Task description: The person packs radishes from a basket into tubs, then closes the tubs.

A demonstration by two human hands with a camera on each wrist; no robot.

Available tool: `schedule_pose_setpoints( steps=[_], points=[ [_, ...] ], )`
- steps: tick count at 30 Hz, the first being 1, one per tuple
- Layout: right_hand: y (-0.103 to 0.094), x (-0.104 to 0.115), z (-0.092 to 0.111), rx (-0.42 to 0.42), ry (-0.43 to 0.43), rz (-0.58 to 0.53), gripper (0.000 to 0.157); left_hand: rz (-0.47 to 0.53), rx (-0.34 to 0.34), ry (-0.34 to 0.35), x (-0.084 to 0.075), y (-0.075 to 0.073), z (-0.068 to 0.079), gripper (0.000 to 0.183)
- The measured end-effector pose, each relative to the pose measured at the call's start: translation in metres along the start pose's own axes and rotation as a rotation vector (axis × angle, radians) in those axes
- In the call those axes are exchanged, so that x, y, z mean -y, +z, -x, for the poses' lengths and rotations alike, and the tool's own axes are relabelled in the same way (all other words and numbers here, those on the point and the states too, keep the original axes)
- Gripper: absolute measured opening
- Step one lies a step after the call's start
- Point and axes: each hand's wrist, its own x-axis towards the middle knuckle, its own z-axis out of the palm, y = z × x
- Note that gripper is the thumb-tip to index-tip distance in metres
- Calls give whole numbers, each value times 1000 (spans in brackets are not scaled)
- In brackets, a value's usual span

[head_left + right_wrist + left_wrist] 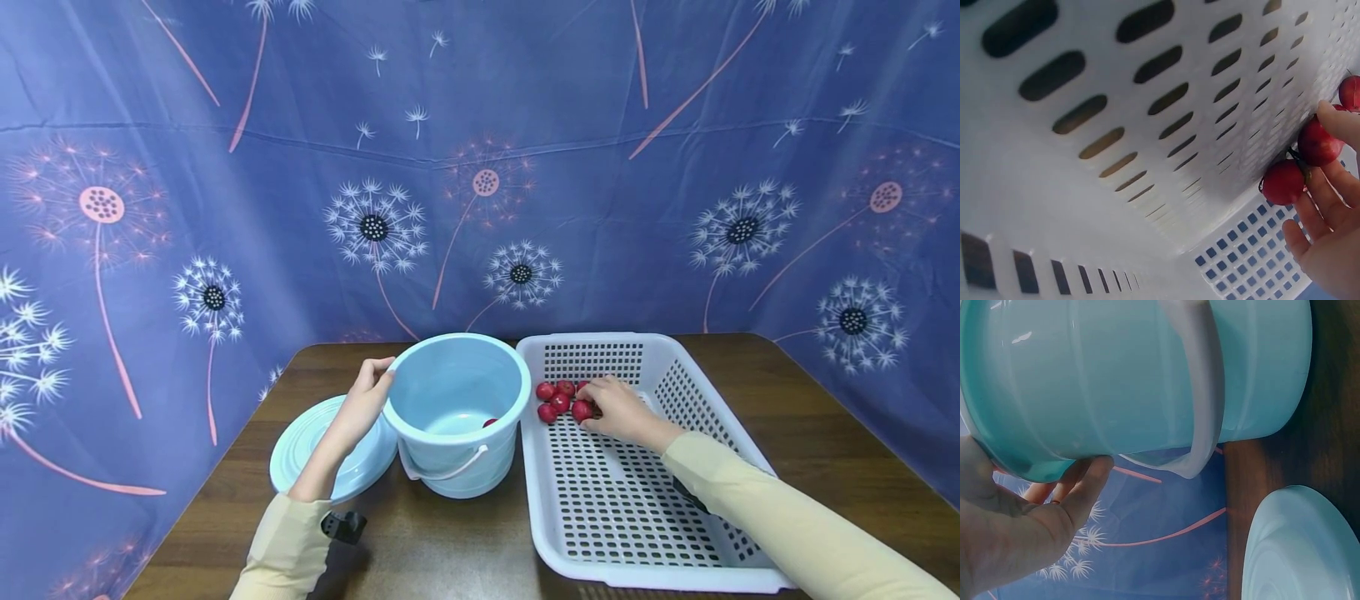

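My left hand (362,410) grips the rim of a light blue bucket (457,462), its fingers against the outer wall, as the left wrist view also shows. Inside the bucket a bit of one red radish (490,422) shows past the rim. Over the white basket (551,546), my right hand (621,410) has its thumb and fingers around a radish (1319,142). A second radish (1284,182) touches its fingers in the right wrist view. Several more radishes (560,402) lie just left of that hand on the basket floor.
A round light blue lid (300,450) lies on the wooden table (420,550), left of the bucket. The bucket's pale handle (450,473) hangs down its front. Behind the table hangs a blue cloth (600,208) with dandelion prints. The basket stands against the bucket's right side.
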Motion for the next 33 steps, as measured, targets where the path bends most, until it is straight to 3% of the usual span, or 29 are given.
schedule_pose_setpoints(
  steps=[8, 33],
  points=[
    [-4, -1, -2, -18, -24, -77, 34, 7, -17, 6, -1, 0, 0, 42],
    [-19, 0, -7, -44, 68, -300, 34, 11, -35, 16, 1, 1, -1, 40]
  ],
)
